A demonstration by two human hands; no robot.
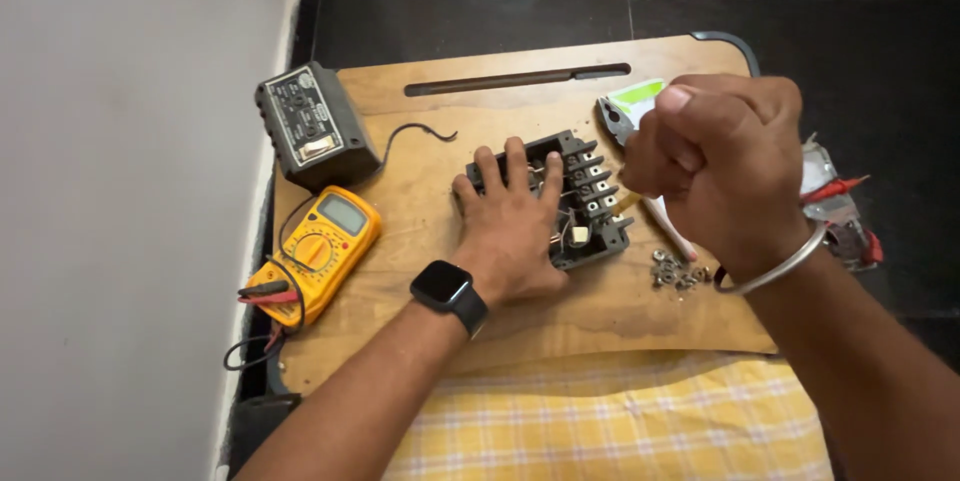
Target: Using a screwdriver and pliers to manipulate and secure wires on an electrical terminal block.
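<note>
My left hand [512, 216] lies flat with fingers spread on a black electrical box [585, 203] with a row of terminals, pressing it onto the wooden board [420, 231]. My right hand [715, 166] is closed in a fist above the box's right side, gripping a tool whose white shaft [672, 226] points down toward the box. A smartwatch sits on my left wrist and a metal bangle on my right.
A yellow multimeter [322, 246] with red and black leads lies at the board's left, a dark grey adapter box [312, 126] behind it. Pliers with green-white handles [628, 106] and several small screws [680, 271] lie near the right hand. White wall on the left, yellow checked cloth below.
</note>
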